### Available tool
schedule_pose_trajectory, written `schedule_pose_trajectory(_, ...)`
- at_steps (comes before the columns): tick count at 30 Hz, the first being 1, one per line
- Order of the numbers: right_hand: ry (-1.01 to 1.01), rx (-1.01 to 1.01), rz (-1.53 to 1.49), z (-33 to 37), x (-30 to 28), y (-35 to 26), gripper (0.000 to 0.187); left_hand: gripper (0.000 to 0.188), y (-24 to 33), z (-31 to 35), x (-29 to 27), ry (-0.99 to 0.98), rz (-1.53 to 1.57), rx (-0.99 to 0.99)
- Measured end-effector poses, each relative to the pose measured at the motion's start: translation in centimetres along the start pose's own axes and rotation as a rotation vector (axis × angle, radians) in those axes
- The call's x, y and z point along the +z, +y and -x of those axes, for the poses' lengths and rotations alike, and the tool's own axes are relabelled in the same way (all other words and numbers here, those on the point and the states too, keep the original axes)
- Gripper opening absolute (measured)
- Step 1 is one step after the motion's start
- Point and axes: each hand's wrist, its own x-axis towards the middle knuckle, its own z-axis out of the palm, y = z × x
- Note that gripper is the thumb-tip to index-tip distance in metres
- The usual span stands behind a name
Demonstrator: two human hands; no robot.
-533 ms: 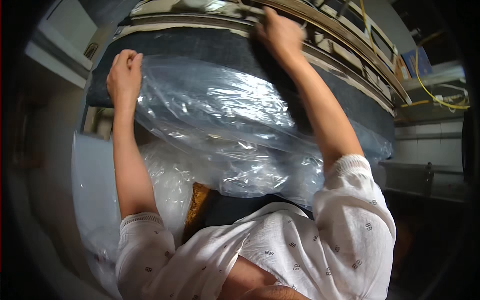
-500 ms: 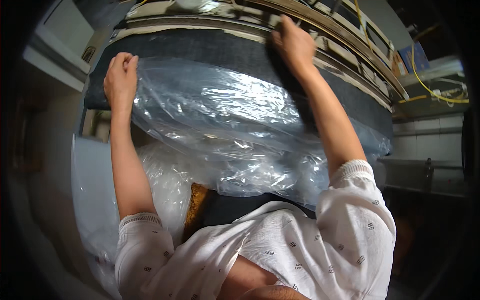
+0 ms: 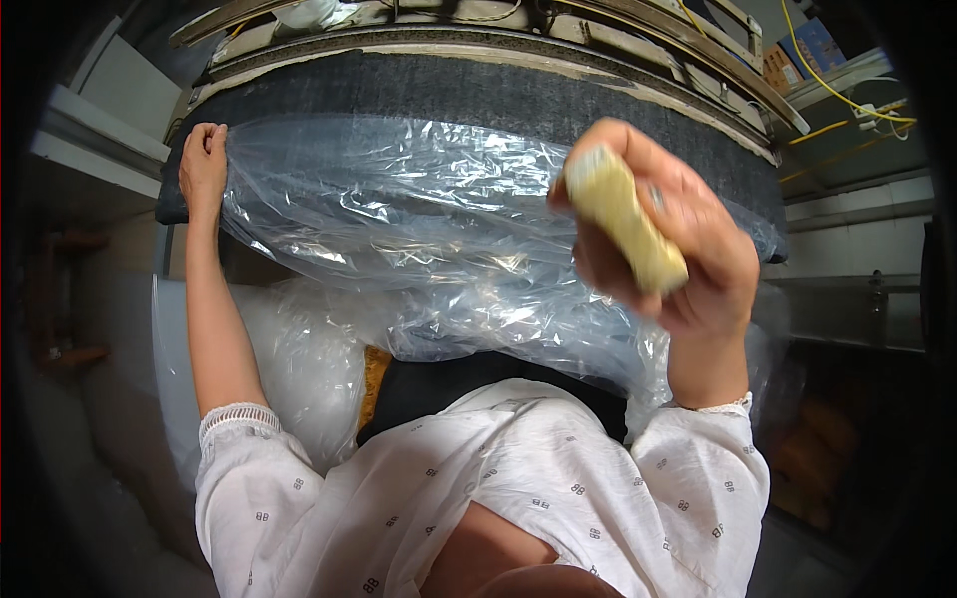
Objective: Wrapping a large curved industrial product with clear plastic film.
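Note:
Near the left end of a dark cloth-covered table point(image 3: 399, 85), my left hand point(image 3: 205, 167) pinches the corner of a clear plastic sheet point(image 3: 469, 184). The shiny, wrinkled sheet stretches right across the table and drapes over its near edge toward my body. My right hand point(image 3: 710, 234) is raised above the right part of the sheet. Its fingers wrap round a pale yellow, oblong block-like object point(image 3: 630, 217) with a whitish end. Motion blur hides its exact kind.
Beyond the cloth runs a long rail point(image 3: 459, 38) with wooden bars behind it. A yellow cable point(image 3: 827, 80) hangs at the far right near a blue box point(image 3: 812, 45). More bunched plastic point(image 3: 309, 339) lies at the near left, beside a white cabinet point(image 3: 110, 130).
My right hand has come back from the far rail toward me and up, now showing the pale yellow object in it. My left hand stays at the sheet's corner, slightly farther left in view.

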Motion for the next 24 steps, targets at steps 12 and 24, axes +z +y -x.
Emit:
schedule_pose_trajectory(12, -0.427, 0.106, 0.102, 3.1, -0.3, -1.3, 0.043, 0.025, -0.2, 0.6, -0.5, 0.019, 0.005, -0.009)
schedule_pose_trajectory(24, 0.787, -0.384, 1.899, -11.5, -22.1, 3.9, 0.02, 0.024, -1.0, -0.1, 0.8, 0.026, 0.035, -0.013)
